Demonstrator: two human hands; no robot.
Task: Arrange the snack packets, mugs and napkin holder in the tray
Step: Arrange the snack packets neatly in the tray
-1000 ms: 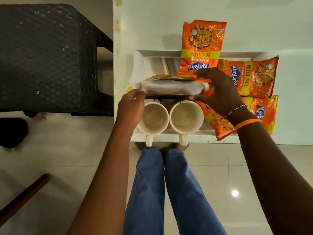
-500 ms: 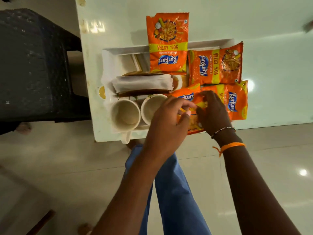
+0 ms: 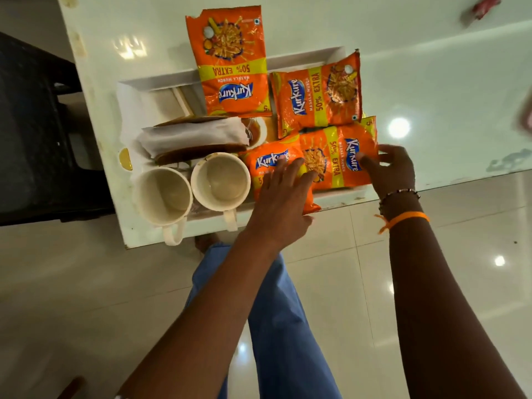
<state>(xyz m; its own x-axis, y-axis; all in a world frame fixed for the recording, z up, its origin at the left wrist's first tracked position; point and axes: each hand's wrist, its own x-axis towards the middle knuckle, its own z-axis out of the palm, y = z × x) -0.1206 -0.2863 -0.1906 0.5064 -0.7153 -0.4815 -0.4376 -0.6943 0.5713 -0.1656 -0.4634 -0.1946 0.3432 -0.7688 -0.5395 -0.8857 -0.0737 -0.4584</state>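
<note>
2 hands spread flat on snack packets | left hand (image 3: 283, 203) | right hand (image 3: 393, 171) | white table (image 3: 431, 82) | glossy tiled floor (image 3: 86, 269)

A white table (image 3: 403, 67) fills the upper part of the view; its glossy top mirrors ceiling lights as bright spots, one near the right edge and a fainter one toward the far left corner. Its left edge carries yellowish stains, and a yellow patch (image 3: 125, 159) sits on the top close to that edge. A red object (image 3: 483, 8), blurred, lies near the far right corner. Left of the table stands a black woven chair (image 3: 34, 133), just beside the table's left edge. Below the near edge, pale glossy floor tiles (image 3: 86, 283) spread out. Blue trouser legs (image 3: 276, 312) run down the middle.
</note>
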